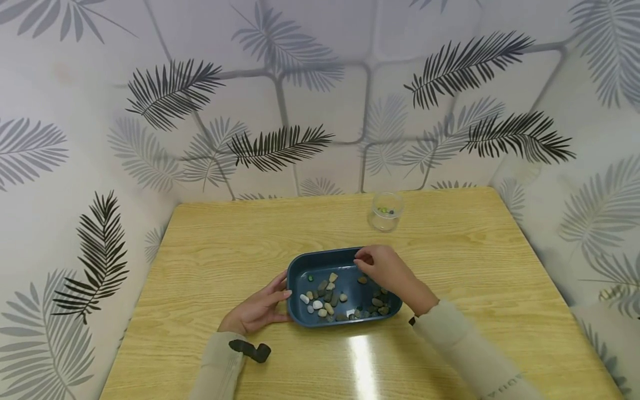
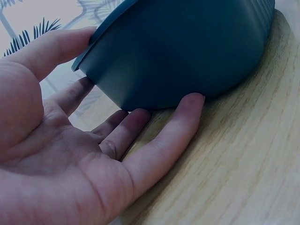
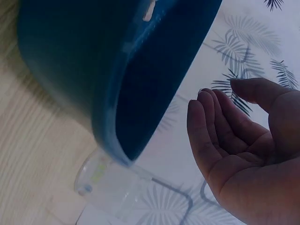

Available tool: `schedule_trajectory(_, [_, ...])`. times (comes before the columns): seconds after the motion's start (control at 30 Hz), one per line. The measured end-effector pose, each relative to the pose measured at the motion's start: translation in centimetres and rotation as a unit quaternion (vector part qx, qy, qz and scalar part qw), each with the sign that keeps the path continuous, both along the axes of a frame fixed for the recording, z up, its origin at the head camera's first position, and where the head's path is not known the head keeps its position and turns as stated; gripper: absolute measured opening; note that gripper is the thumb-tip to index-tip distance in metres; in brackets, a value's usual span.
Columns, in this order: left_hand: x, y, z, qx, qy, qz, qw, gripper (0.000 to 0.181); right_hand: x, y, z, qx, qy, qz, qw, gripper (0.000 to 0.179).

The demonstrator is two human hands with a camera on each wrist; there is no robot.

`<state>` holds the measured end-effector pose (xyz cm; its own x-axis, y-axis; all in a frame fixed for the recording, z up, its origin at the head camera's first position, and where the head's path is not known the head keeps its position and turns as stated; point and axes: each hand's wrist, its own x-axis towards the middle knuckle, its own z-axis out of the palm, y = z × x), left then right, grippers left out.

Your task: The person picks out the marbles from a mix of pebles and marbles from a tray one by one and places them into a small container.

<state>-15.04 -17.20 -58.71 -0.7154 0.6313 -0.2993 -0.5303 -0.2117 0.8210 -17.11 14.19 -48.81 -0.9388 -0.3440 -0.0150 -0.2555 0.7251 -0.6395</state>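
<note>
A dark blue plastic basin (image 1: pixel 325 256) sits on the table with several pebbles (image 1: pixel 328 307) inside, white, tan, grey and dark, plus a small green stone (image 1: pixel 310 278). At the basin's left end is my left hand (image 1: pixel 262 308). Its thumb (image 2: pixel 70 44) touches the rim and its outstretched fingers (image 2: pixel 176 124) meet the outer wall low down. Over the basin's far right side hovers my right hand (image 1: pixel 390 269), fingers bent softly. A gap shows between its thumb (image 3: pixel 253 89) and fingertips, with nothing evident in it.
Behind the basin, toward the far edge of the wooden table (image 1: pixel 240 239), stands a clear round container (image 1: pixel 385 222) with a few small green, yellow and dark bits inside. A wall (image 1: pixel 320 94) with a leaf pattern rises right behind the table.
</note>
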Motion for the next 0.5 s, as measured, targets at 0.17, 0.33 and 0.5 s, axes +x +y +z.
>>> schedule_trajectory(0.17, [0.0, 0.0, 0.1, -0.005, -0.008, 0.001, 1.0, 0.056, 0.4, -1.5, -0.6, 0.003, 0.0, 0.001, 1.0, 0.017])
schedule_trajectory(0.33, [0.0, 0.0, 0.1, -0.003, -0.01, 0.002, 0.9999, 0.056, 0.7, -2.9, -1.1, -0.003, -0.003, 0.01, 0.9999, 0.016])
schedule_trajectory(0.5, [0.0, -0.1, 0.0, 0.0, -0.006, 0.002, 1.0, 0.057, 1.0, -4.1, -1.6, -0.01, -0.003, 0.026, 0.9996, 0.016])
